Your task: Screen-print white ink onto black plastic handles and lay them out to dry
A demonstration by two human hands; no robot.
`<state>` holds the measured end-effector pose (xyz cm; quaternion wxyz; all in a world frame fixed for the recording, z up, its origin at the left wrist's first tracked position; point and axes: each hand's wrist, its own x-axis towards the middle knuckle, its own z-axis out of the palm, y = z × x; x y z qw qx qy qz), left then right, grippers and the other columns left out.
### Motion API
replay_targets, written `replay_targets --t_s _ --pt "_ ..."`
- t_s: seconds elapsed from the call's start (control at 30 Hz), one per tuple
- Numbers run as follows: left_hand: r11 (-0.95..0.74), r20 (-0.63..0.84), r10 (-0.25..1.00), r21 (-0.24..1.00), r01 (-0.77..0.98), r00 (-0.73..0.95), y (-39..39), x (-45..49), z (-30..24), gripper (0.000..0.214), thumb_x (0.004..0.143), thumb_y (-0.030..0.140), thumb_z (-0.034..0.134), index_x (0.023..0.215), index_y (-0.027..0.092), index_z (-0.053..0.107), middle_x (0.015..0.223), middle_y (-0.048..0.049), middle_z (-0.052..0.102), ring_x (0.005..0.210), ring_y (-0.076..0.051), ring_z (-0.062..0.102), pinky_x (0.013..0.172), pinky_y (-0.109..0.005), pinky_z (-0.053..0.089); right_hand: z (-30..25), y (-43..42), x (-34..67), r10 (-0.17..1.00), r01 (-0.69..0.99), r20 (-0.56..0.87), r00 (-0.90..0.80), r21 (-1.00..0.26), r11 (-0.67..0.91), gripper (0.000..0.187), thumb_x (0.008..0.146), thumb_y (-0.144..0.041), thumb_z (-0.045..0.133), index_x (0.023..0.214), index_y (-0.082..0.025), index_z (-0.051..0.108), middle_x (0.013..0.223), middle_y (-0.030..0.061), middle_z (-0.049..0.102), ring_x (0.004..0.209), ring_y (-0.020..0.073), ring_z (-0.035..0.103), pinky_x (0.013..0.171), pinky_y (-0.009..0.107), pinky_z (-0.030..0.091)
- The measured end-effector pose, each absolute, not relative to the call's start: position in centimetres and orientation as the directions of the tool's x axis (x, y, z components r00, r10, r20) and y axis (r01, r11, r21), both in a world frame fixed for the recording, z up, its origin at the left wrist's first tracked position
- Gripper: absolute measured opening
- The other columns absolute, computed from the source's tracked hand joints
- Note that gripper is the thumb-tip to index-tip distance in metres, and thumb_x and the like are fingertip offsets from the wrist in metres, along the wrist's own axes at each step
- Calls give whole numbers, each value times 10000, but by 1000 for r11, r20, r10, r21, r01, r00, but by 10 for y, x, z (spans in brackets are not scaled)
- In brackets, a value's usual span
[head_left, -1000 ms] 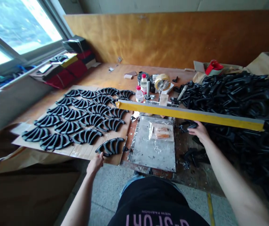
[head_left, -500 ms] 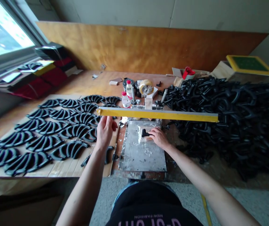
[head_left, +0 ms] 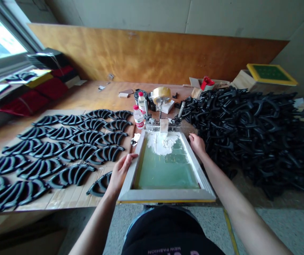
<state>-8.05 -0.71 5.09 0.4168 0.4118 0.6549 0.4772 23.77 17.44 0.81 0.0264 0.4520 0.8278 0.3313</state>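
Frame (head_left: 165, 194) at near middle of table (head_left: 90, 97), white paint (head_left: 165, 144) toward far end. Left hand (head_left: 121, 171) half-curled, touching frame's left side; right hand (head_left: 197, 144) curled beside right side, grip unclear. Black parts (head_left: 247, 124) piled right.

1. Frame (head_left: 168, 194) in front of you, btwn your L hand (head_left: 120, 170) & R hand (head_left: 197, 144)
2. Handle rows (head_left: 80, 151) on cardboard (head_left: 61, 199), your L
3. Handle heap (head_left: 250, 131), your R
4. Bottles (head_left: 139, 122) & tape roll (head_left: 161, 94) behind frame
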Motion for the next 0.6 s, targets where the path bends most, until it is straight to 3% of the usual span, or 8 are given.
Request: replay_targets --t_s 0.03,0.1,0.17,0.2,0.27,0.4,0.6 --pt "244 -195 936 960 140 -294 -12 -81 37 566 800 640 563 1098 178 695 910 -58 704 819 -208 625 714 -282 480 14 180 236 808 843 329 -489 415 341 291 923 -125 448 1061 -45 691 1024 110 738 954 177 692 785 196 545" --pt "317 -277 923 940 122 -269 -18 -80 10 643 783 614 599 1266 191 604 885 -53 713 791 -218 645 682 -289 490 25 190 217 802 920 454 -388 138 366 421 898 -200 575 1300 -76 558 1297 187 602 1158 233 598 960 325 500" --pt "378 -333 906 914 149 -261 -19 -79 -15 714 791 601 589 1378 205 501 854 -45 717 764 -224 660 666 -301 500 31 196 183 785 851 467 -408 -116 512 573 842 -245 677 1364 -107 486 1406 192 487 1274 273 478 1060 403 415" --pt "399 -347 900 900 177 -265 -18 -79 -25 719 801 597 575 1398 208 477 855 -44 719 775 -228 669 678 -308 507 33 198 166 773 797 427 -469 -173 579 560 826 -238 697 1339 -120 503 1380 179 501 1263 277 468 1059 410 403" --pt "421 -353 891 877 231 -284 -16 -79 -40 690 822 588 541 1395 208 479 885 -49 725 835 -235 681 730 -325 519 31 199 136 770 749 290 -569 -205 631 390 836 -199 678 1207 -129 579 1216 145 596 1147 264 517 994 386 428" --pt "430 -354 887 867 252 -296 -15 -79 -52 641 840 584 502 1345 189 528 1010 -76 731 947 -243 679 828 -340 513 16 178 123 764 753 91 -639 -129 645 107 882 -163 591 971 -115 625 979 117 657 960 237 555 866 330 438" --pt "421 -329 885 868 264 -331 -15 -77 -52 609 831 585 513 1289 190 580 1079 -81 729 1016 -248 670 888 -339 498 24 146 163 397 386 18 -917 -201 900 107 860 -106 552 864 -165 642 887 63 650 915 200 552 769 283 400"
